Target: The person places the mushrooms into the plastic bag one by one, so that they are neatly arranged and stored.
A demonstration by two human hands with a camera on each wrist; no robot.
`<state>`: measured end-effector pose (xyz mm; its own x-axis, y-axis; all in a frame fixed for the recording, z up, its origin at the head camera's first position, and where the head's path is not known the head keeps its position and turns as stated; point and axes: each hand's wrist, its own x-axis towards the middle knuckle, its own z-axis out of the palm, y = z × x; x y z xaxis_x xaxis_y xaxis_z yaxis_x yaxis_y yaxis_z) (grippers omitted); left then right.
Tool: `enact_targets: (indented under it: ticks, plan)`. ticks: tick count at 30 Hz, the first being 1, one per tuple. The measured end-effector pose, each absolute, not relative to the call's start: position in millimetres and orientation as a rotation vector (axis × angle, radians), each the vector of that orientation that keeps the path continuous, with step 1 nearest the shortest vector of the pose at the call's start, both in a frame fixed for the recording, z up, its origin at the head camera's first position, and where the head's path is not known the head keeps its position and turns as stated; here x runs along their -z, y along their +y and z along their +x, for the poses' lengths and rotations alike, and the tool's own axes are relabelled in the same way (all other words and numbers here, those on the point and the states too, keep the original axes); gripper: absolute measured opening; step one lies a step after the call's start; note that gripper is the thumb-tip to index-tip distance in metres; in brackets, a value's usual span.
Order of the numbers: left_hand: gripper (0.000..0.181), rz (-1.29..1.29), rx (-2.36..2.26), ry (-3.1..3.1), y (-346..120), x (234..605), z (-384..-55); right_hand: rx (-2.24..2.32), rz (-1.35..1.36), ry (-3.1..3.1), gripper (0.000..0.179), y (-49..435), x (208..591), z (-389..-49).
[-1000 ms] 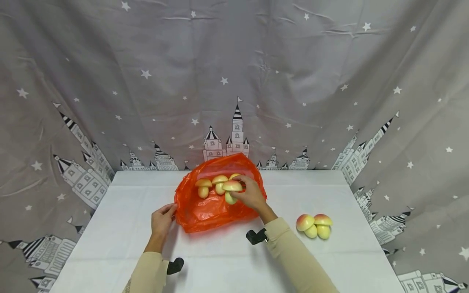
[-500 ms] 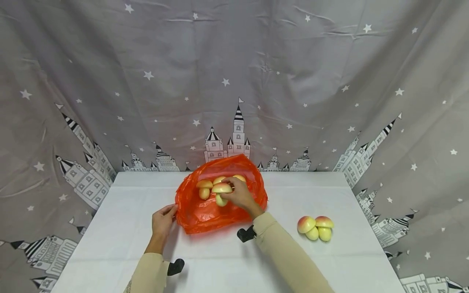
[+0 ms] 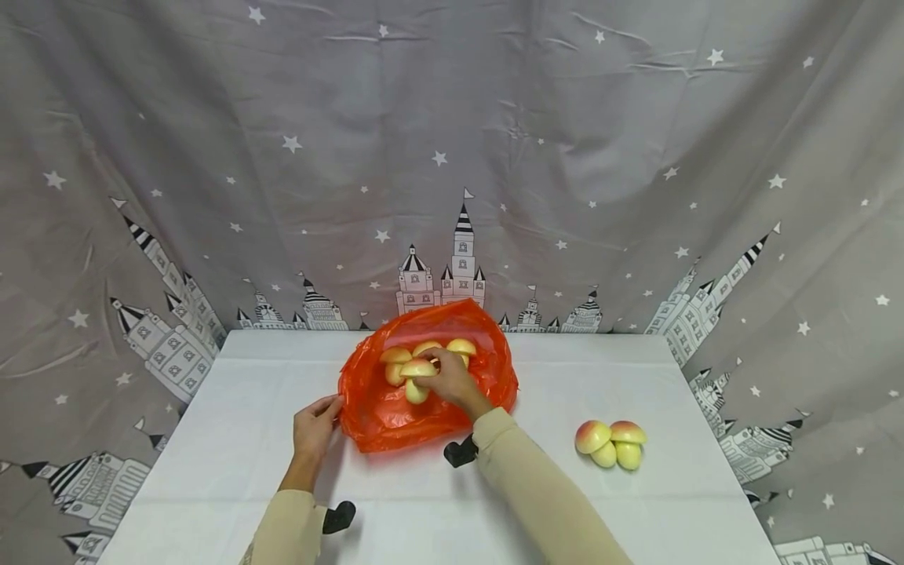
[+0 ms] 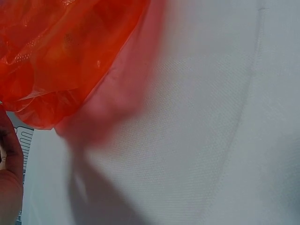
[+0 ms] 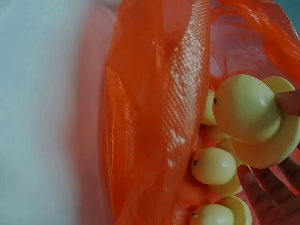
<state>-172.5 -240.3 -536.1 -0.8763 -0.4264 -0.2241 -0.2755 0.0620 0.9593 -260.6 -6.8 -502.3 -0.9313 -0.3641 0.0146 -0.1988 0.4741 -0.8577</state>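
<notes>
An orange-red plastic bag (image 3: 374,420) lies with its mouth spread wide. My left hand (image 3: 313,430) pinches its left edge; in the left wrist view only part of that hand (image 4: 11,157) shows. Inside the bag's mouth, my right hand (image 3: 452,380) holds a toy mushroom (image 3: 416,389) with a yellow stem and reddish cap. The right wrist view shows this mushroom (image 5: 246,108) between thumb and fingers, above other mushrooms. In the bag behind it sit a left mushroom (image 3: 394,357), a middle one partly hidden by my hand, and a right mushroom (image 3: 462,347).
On the white-covered table (image 3: 233,439), two more toy mushrooms lie together at the right: one tipped mushroom (image 3: 593,436) touching another mushroom (image 3: 627,444). A grey curtain (image 3: 452,118) printed with stars and castles hangs behind and along the sides.
My right hand has carried the held mushroom leftward and slightly nearer inside the bag, uncovering the right mushroom behind it. The left hand stays at the bag's edge.
</notes>
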Motion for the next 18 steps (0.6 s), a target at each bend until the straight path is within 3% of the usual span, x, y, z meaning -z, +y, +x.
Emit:
enact_targets:
  ticks: [18]
  plan:
    - [0.039,0.729,1.994,-2.155,-243,535,-172,1.374,-0.406,2.505,0.043,-36,516,-257]
